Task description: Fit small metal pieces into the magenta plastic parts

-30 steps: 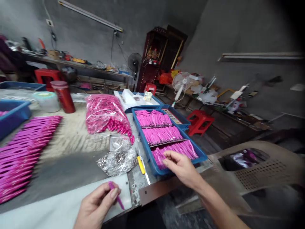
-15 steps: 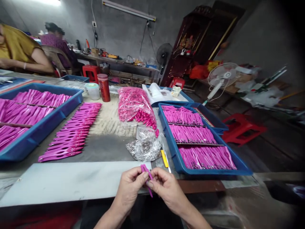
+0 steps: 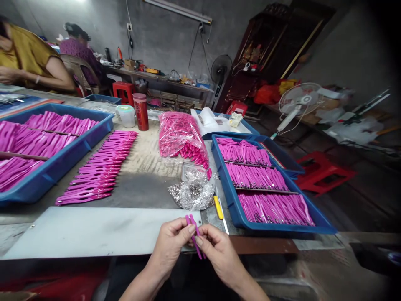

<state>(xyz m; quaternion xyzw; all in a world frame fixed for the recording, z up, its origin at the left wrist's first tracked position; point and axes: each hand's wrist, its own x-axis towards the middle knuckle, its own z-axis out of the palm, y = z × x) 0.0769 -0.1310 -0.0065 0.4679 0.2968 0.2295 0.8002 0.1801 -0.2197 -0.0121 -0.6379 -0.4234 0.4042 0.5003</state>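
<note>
A small workshop: beyond the hands (image 3: 192, 246), blue trays (image 3: 250, 217) hold sorted pink parts (image 3: 257, 177), and a tool-strewn bench (image 3: 156, 76) lines a bare wall (image 3: 163, 42).

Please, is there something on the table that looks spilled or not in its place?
Slightly, yes. The clear bag of pink pieces seems open, and a few loose pieces sit at its mouth, close to the crumpled plastic with small metal parts. It looks like minor spilling. Nothing appears clearly broken.
</note>
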